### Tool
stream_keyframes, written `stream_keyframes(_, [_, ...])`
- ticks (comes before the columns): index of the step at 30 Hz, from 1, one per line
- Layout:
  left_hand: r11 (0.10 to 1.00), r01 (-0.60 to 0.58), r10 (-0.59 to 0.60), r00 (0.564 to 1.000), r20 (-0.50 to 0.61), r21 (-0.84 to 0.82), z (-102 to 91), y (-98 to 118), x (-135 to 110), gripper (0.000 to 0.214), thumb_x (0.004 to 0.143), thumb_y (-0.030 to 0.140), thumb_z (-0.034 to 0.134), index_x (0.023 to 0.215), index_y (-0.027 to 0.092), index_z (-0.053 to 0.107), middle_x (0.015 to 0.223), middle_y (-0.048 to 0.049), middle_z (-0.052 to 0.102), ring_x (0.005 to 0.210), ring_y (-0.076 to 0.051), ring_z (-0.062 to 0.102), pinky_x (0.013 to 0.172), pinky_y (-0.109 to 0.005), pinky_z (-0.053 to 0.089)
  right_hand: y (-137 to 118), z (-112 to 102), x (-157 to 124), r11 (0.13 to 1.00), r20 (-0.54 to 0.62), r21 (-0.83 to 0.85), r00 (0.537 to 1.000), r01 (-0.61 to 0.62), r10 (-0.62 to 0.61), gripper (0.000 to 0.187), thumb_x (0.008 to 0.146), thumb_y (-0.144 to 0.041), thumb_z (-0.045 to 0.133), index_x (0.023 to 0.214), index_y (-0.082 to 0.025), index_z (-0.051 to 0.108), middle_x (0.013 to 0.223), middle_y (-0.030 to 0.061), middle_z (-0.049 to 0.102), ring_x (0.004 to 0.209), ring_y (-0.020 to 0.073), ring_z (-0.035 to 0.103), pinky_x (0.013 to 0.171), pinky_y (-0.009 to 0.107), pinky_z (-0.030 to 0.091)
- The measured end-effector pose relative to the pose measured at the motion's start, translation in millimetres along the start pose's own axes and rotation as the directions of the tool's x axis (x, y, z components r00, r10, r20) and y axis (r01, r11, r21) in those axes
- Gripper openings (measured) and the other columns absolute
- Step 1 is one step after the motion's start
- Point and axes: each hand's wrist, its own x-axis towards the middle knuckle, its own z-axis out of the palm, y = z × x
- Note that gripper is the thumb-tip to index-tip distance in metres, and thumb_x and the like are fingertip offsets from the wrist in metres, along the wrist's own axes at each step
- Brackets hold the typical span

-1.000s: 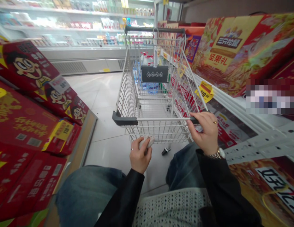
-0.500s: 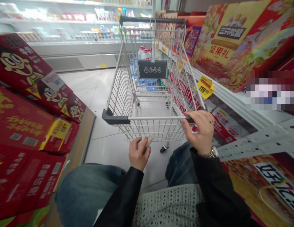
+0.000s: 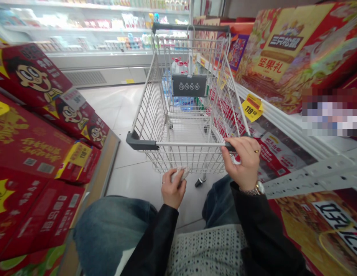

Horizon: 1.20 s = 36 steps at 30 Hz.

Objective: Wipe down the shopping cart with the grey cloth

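"Where's this?"

"Supermarket aisle. Pale wire shopping cart (image 3: 155,122) at twelve, white refrigerated display case (image 3: 80,73) at eleven, stacked red cardboard gift boxes (image 3: 28,134) at nine, yellow price tag (image 3: 252,107) at two."

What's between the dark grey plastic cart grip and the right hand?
Head view: only the bare pale metal rail runs from that grip to the right hand.

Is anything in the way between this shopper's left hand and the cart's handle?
Nothing visible blocks it. The left hand sits just below the shopping cart's handle, on the shopper's side of the wire basket. Only the pale crumpled item it holds lies between them.
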Motion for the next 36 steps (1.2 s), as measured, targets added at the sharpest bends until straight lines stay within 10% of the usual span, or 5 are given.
stream_keyframes(36, [0.996,0.022,-0.022,1.0,-0.006,-0.09,14.5,26.0,-12.2,0.033,0.08,0.012,0.07,0.111,0.023,0.072,0.112,-0.0094,0.06,0.104,-0.021,0.058,0.092,-0.036,0.053,-12.8,0.7,-4.5,1.0,-0.02,-0.005,1.0,0.013,-0.013,0.024,0.087,-0.024,0.071,0.11,-0.023,0.069,0.103,0.0044,0.075,0.102,0.0234,0.063,0.099,0.041,0.044])
